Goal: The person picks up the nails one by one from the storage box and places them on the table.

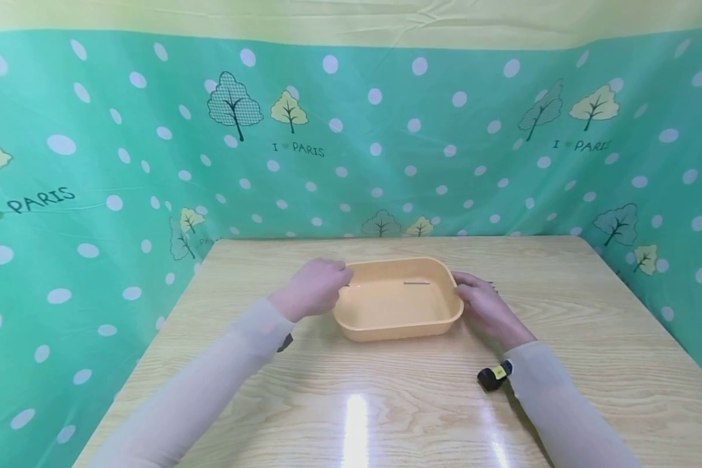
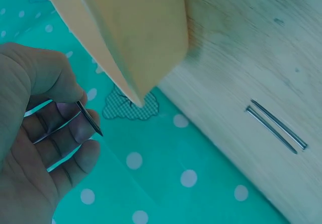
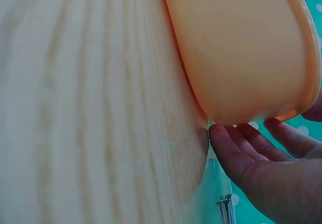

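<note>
A shallow orange plastic basin (image 1: 394, 333) with rounded corners stands on the table between the hands. My left hand (image 1: 316, 286) is at its left rim and pinches a dark metal nail (image 2: 89, 118) between thumb and forefinger, point outward; the other fingers are loosely bent. Inside the basin lies one nail (image 1: 416, 283). At the basin's right end, my right hand (image 1: 488, 309) holds the wall, with fingers (image 3: 236, 151) against the outside and the thumb by the rim. The thumb is partly out of frame in the right wrist view.
Two loose nails (image 2: 274, 128) lie side by side on the wooden table (image 1: 304, 403) in the left wrist view. Several more nails (image 3: 226, 210) lie beyond the right hand. A green dotted curtain (image 1: 351, 143) hangs behind and along both sides.
</note>
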`<state>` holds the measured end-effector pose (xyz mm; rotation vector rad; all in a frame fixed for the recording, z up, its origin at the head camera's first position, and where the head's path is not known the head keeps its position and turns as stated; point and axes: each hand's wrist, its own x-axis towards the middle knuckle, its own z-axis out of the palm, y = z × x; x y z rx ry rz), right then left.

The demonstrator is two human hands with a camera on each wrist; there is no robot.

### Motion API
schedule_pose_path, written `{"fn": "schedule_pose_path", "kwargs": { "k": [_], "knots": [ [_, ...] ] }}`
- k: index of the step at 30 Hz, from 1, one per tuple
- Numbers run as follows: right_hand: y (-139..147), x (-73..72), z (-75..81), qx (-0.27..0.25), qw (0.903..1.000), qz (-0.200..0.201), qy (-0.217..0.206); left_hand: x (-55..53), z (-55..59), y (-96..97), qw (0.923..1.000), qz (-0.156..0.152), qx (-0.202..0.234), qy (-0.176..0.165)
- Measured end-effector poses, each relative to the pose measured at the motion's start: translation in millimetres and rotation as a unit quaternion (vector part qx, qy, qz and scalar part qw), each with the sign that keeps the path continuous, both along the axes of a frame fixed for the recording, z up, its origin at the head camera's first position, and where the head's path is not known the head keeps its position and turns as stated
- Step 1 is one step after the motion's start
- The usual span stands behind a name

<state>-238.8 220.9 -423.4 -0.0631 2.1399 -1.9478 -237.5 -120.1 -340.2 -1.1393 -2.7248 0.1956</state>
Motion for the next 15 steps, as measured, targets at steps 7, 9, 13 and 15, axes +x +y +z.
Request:
{"fn": "schedule_pose_path", "kwargs": {
  "k": [7, 9, 13, 15],
  "knots": [
    [0, -0.1, -0.5, -0.009, 1.0, 0.003, 0.002, -1.7, -3.8, -15.1, 0.9998, 0.008, 0.017, 0.003],
    [0, 0.1, 0.1, -0.011, 0.9999, 0.006, 0.002, -2.0, -5.9, -20.6, 0.9997, 0.009, 0.022, 0.005],
    [0, 0.9, 1.8, -0.009, 0.9999, 0.006, 0.001, -1.4, -8.8, -31.4, 0.9995, 0.016, 0.026, 0.003],
    [0, 1.1, 2.2, -0.008, 0.9999, 0.006, 0.0, -0.6, -9.8, -36.7, 0.9994, 0.017, 0.029, 0.003]
  ]
}}
